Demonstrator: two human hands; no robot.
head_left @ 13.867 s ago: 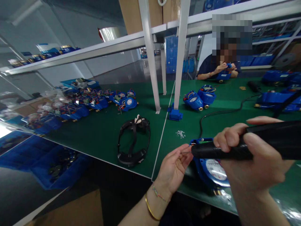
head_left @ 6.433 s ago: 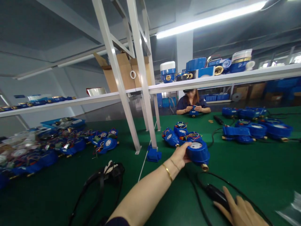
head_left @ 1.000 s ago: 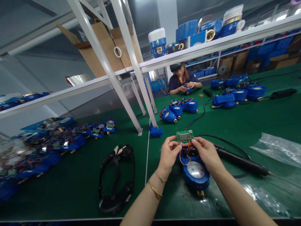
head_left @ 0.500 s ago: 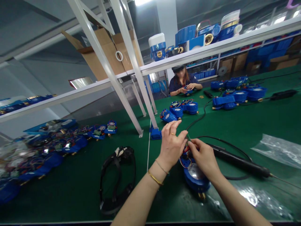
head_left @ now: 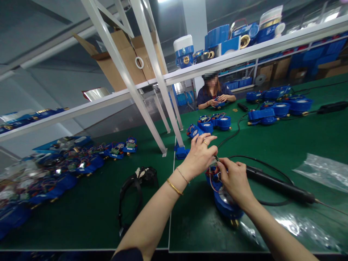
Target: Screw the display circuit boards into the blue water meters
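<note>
A blue water meter (head_left: 227,207) with a round dial, brass fitting and loose coloured wires lies on the green table in front of me. Above its wired end, my left hand (head_left: 202,152) pinches a small green circuit board (head_left: 216,158) between thumb and finger. Close beside it, my right hand (head_left: 235,181) reaches over the meter's dial, its thumb and fingertips closed at the board's lower edge and wires. Its fingers partly hide the board and part of the dial.
A black pen-shaped electric tool (head_left: 280,184) with a cable lies at right, near clear plastic bags (head_left: 323,170). A black strap (head_left: 138,192) lies at left. Many wired meters (head_left: 70,170) fill the far left. A co-worker (head_left: 214,92) sits across, beyond the shelf post (head_left: 174,119).
My left hand has turned and shifted slightly, tilting the circuit board over the meter. My right hand stays close to it. The whole view has shifted a little.
</note>
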